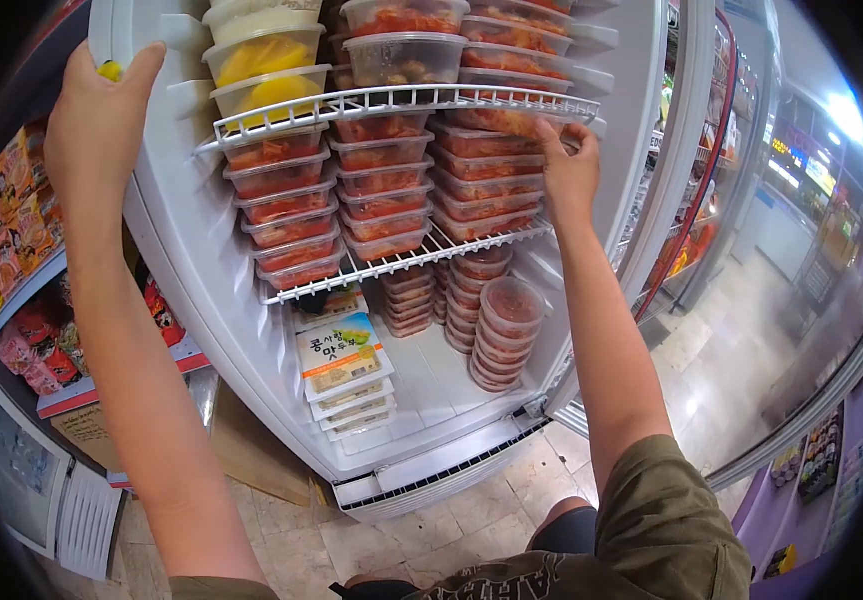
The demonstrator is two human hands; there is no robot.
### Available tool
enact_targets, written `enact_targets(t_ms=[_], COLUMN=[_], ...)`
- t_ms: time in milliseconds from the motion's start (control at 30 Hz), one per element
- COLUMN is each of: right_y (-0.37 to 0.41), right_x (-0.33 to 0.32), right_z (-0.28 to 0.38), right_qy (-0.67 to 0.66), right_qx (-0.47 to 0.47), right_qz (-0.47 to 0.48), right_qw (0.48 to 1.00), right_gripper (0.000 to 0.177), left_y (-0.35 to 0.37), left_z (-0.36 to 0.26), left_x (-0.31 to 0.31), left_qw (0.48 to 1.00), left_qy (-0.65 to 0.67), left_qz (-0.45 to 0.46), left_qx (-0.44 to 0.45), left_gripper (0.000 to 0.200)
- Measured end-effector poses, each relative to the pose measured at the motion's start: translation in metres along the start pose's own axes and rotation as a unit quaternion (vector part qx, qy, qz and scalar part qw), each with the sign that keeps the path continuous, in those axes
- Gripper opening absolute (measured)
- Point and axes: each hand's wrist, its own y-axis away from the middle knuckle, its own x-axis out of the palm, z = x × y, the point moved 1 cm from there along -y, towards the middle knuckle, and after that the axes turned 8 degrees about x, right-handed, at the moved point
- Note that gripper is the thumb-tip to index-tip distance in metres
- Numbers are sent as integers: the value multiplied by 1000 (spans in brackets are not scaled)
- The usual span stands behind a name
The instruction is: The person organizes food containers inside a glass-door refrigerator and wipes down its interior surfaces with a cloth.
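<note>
My left hand (102, 125) grips the left front edge of an upright fridge (167, 205), thumb on the frame and other fingers largely hidden. A small yellow thing (110, 70) shows beside the thumb. My right hand (572, 170) is curled at the right end of the upper wire shelf (402, 98), fingertips at its front rail. Just left of that hand rises a stack of clear lidded tubs of red food (489, 185). More red-food tubs (287, 205) stand in stacks on the lower wire shelf (352, 278).
White tofu packs (342, 355) and round red tubs (507, 340) fill part of the fridge floor. The glass door (742, 270) stands open at right. Snack packets (12, 230) line shelves at left. Purple shelving (802, 480) is at lower right.
</note>
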Motion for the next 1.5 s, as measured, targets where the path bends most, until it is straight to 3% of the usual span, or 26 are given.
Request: enact_targets(t_ms=[67, 133, 233, 467, 633, 767, 833, 867, 967, 1033, 1100, 1167, 1200, 1267, 1367, 1433, 1500], right_y=[1, 1, -1, 2, -16, -11, -4, -10, -13, -17, -30, -45, -34, -7, 7, -1, -5], right_x=[-1, 3, -1, -2, 7, -1, -9, -13, -22, -16, -1, 14, 10, 8, 26, 34, 35], right_z=[1, -2, 0, -5, -10, -8, -9, -14, -5, -11, -30, -59, -39, -1, 5, -1, 1], right_qy=[-24, -135, -58, -85, 3, 20, -165, -200, -143, -163, -183, -100, -100, 59, 72, 79, 85], right_qx=[44, 77, 62, 14, 42, 10, 5, 36, 92, 127, 158, 79, 80, 9, 4, -7, 44], right_qz=[16, 74, 71, 52, 111, 51, 100, 165, 243, 212, 182, 123, 121, 50, 11, 1, 13], right_qw=[999, 985, 994, 995, 993, 998, 981, 965, 955, 955, 953, 984, 984, 997, 997, 997, 995], right_gripper=[62, 68, 71, 83, 96, 87, 83, 70, 63, 61, 60, 67, 67, 78, 79, 75, 66], left_y=[0, 1, 1, 0, -2, -3, -2, -1, -1, -5, -4, -2, -2, -2, -4, -5, -6], left_z=[0, 0, 0, 2, 5, 5, 6, 4, 0, 7, 7, 6, 6, 6, 12, 18, 16], left_x=[1, 1, 0, 2, 4, 3, 3, 2, 0, 2, 3, 4, 4, 6, 11, 18, 13], left_qw=[1000, 1000, 1000, 1000, 1000, 1000, 1000, 1000, 1000, 999, 1000, 1000, 1000, 1000, 999, 989, 996], left_qy=[0, 1, -4, -6, -21, -10, -13, -17, 11, -4, -5, -7, -9, -9, -30, -87, -49], left_qz=[8, -7, 6, 9, -3, -5, 2, 1, -1, 46, 27, 10, 1, -6, -17, -107, -55], left_qx=[-3, 4, 8, 2, 9, 9, 16, 15, 12, -2, 5, 17, 21, 24, 19, 61, 42], left_gripper=[55, 55, 54, 53, 57, 57, 56, 56, 56, 56, 56, 57, 58, 59, 60, 60, 60])
